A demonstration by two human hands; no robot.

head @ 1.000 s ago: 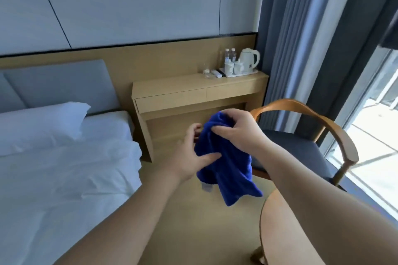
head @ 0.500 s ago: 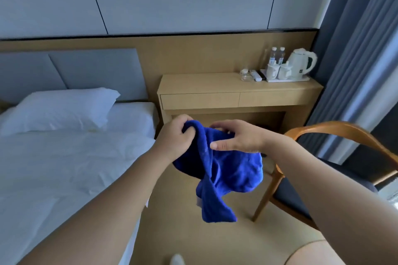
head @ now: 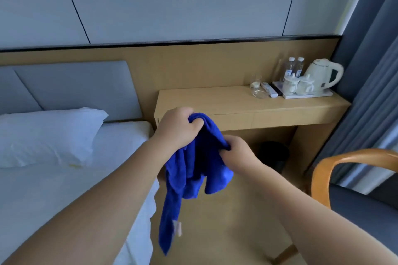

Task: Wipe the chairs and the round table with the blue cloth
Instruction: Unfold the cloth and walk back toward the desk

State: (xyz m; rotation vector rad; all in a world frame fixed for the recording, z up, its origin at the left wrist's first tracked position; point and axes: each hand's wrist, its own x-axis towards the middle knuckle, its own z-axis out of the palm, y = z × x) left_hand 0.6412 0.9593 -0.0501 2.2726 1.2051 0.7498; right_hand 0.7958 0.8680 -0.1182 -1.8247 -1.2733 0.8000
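Head view shows both hands raised in front of the person, holding the blue cloth point(head: 193, 178) in the air between them. The left hand point(head: 178, 129) has its fingers curled tightly around the top bunch of the cloth. The right hand point(head: 239, 153), a little lower and just beside it, grips a fold of the same cloth with curled fingers. From the hands the cloth hangs down loosely, and one long tail with a small pale label point(head: 178, 228) reaches well below them, above the floor point(head: 226, 232).

To the right of the hands and lower stands a chair point(head: 318, 170) with a curved wooden back and a dark seat, apart from the cloth. Behind the hands is a wooden worktop point(head: 215, 99); on its far right end stand a white kettle point(head: 323, 77), two cups point(head: 290, 86) and two water bottles point(head: 291, 66). To the left of the hands lies a bed point(head: 43, 200) with a white pillow point(head: 47, 135).
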